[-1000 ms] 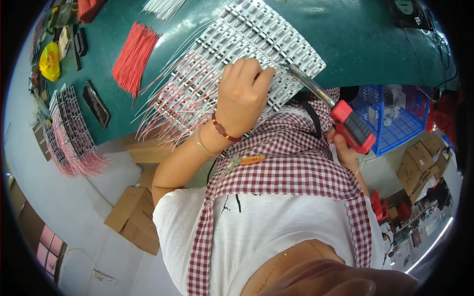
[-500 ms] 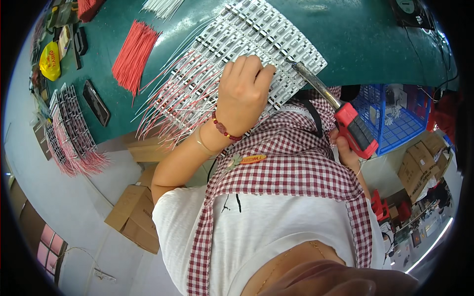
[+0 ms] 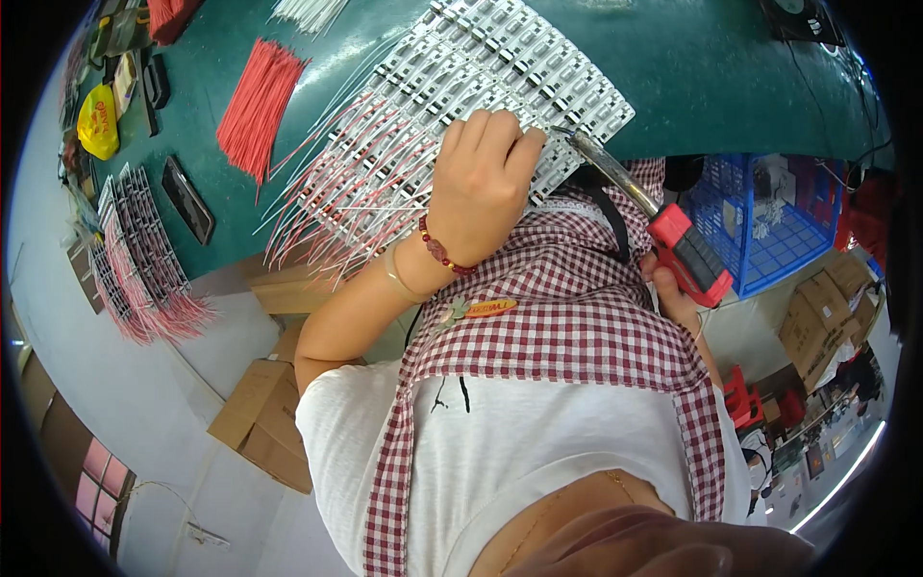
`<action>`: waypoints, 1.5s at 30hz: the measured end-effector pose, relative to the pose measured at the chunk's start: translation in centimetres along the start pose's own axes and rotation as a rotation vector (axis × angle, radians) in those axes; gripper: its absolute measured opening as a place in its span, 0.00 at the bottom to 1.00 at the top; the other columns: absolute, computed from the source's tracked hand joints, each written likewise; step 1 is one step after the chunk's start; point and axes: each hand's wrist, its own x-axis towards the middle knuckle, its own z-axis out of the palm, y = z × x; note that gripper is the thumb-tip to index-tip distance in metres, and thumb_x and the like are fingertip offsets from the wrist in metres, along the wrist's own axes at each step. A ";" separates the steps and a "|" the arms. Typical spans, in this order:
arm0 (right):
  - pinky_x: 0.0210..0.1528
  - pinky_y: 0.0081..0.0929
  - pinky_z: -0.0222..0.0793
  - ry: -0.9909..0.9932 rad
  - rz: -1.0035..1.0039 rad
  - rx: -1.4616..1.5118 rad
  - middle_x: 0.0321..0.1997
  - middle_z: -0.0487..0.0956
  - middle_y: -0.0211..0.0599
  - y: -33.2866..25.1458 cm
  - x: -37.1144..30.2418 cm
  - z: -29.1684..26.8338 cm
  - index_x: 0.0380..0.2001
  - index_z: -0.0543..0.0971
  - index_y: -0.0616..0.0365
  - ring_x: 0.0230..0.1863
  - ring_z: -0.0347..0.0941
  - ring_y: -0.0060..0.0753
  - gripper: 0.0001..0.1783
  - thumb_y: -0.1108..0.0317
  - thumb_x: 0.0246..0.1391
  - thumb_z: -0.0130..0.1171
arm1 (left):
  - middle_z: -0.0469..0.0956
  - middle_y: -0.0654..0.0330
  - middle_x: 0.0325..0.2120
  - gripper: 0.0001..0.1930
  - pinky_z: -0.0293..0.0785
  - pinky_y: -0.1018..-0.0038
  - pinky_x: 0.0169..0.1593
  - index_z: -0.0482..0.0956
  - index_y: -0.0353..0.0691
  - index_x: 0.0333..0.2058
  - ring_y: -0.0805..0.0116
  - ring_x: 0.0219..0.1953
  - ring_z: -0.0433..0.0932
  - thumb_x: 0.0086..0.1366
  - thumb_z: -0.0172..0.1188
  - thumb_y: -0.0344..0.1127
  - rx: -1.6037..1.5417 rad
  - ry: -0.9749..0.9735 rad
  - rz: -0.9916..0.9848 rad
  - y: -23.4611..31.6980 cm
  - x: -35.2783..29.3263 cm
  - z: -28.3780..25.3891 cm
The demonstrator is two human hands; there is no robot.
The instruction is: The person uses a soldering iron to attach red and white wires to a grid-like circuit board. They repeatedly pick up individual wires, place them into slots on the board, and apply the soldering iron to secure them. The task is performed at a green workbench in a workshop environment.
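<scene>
A panel of white rectangular parts in rows (image 3: 567,72) lies at the table's near edge, with red and white wires (image 3: 336,183) fanning from its left side. Over its lower part, my left hand (image 3: 488,168) is closed, fingers bent down against the panel; whatever the fingertips pinch is hidden beneath them. My right hand (image 3: 675,300) grips the red and black handle of a soldering iron (image 3: 620,171). The iron's thin tip points up and left, at the panel's lower right part, close to my left fingertips. Whether the tip touches cannot be made out.
On the green table (image 3: 692,96) lie a bundle of red wires (image 3: 260,106), a bundle of white wires (image 3: 310,13) and a phone (image 3: 187,200). Wired panels (image 3: 144,250) hang over the left edge. A blue plastic crate (image 3: 769,226) stands at right, near cardboard boxes (image 3: 822,313).
My left hand has shifted slightly right and toward me. The soldering iron's tip has moved a little left and nearer to me. The panel has slid very slightly.
</scene>
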 end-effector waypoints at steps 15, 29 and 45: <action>0.30 0.28 0.69 -0.022 0.019 0.079 0.28 0.77 0.39 0.1 -0.6 -0.3 0.31 0.79 0.63 0.27 0.75 0.36 0.14 0.62 0.49 0.64 | 0.66 0.58 0.24 0.09 0.65 0.67 0.32 0.78 0.37 0.32 0.60 0.27 0.68 0.50 0.62 0.22 0.020 -0.024 -0.016 0.1 0.1 0.2; 0.30 0.27 0.69 -0.022 0.024 0.029 0.27 0.77 0.38 1.2 -1.7 -0.3 0.30 0.80 0.61 0.25 0.75 0.35 0.13 0.62 0.47 0.64 | 0.67 0.56 0.25 0.06 0.66 0.65 0.34 0.75 0.38 0.27 0.57 0.29 0.69 0.51 0.63 0.25 0.054 -0.056 -0.064 1.3 0.5 0.5; 0.31 0.25 0.68 0.071 0.114 0.373 0.27 0.76 0.34 -0.1 -1.8 0.1 0.40 0.76 0.65 0.26 0.72 0.29 0.24 0.52 0.54 0.62 | 0.68 0.59 0.25 0.05 0.64 0.66 0.35 0.74 0.40 0.27 0.60 0.31 0.70 0.52 0.63 0.27 0.183 -0.132 -0.067 1.5 0.8 0.3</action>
